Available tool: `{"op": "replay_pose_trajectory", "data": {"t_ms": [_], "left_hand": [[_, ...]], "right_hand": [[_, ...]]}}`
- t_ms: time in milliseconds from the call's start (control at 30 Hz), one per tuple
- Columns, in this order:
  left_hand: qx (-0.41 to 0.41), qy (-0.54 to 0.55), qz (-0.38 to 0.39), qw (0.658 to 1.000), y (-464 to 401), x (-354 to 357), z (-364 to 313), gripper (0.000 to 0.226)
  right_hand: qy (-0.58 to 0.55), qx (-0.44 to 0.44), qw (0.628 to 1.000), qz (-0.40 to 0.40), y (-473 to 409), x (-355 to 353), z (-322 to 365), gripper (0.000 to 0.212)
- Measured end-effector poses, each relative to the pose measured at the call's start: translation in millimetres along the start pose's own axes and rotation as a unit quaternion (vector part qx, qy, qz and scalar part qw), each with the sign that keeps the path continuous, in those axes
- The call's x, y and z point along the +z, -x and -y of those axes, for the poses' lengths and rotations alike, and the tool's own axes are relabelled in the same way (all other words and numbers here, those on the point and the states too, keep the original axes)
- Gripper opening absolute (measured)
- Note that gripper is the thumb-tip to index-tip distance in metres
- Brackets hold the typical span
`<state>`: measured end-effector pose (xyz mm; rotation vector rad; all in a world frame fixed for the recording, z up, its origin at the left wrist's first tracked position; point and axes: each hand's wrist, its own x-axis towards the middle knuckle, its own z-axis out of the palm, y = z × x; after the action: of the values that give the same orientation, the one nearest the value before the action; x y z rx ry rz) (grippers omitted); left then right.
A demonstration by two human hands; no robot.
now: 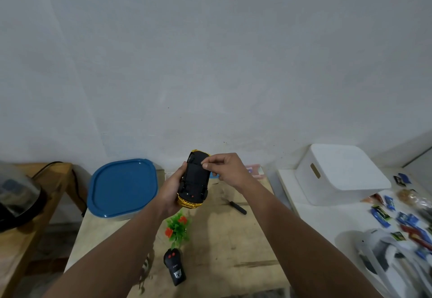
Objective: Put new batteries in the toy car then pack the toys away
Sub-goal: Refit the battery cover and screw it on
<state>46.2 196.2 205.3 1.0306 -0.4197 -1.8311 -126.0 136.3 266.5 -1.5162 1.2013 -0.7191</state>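
A gold toy car (193,181) is held upside down above the wooden table (233,251), its black underside facing me. My left hand (170,192) grips the car from the left side and below. My right hand (225,169) pinches at the upper right edge of the car's underside with thumb and forefinger; whether something small sits between the fingertips is too small to tell. A black remote control (174,267) with two red buttons lies on the table near me. A black-handled screwdriver (237,207) lies on the table to the right of the car.
A container with a blue lid (121,186) stands at the table's back left. A small plastic plant (178,227) stands below the car. A white box (339,174) sits on the white surface at right, with several small packets (397,218) and a white iron (383,255).
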Motion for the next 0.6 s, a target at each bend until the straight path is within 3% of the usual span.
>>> {"op": "replay_pose_trajectory", "data": {"t_ms": [267,600], "left_hand": [[0.009,-0.013,-0.008,1.0,-3.5,-3.3,0.0,0.057],[0.006,-0.03,0.02,0.999,-0.9,-2.5,-2.1,0.063]], "right_hand": [[0.096,-0.046,0.994,-0.006,-4.4,-0.6,5.0,0.007],[0.09,0.071,0.993,0.04,-8.5,-7.4,27.1,0.016]]}}
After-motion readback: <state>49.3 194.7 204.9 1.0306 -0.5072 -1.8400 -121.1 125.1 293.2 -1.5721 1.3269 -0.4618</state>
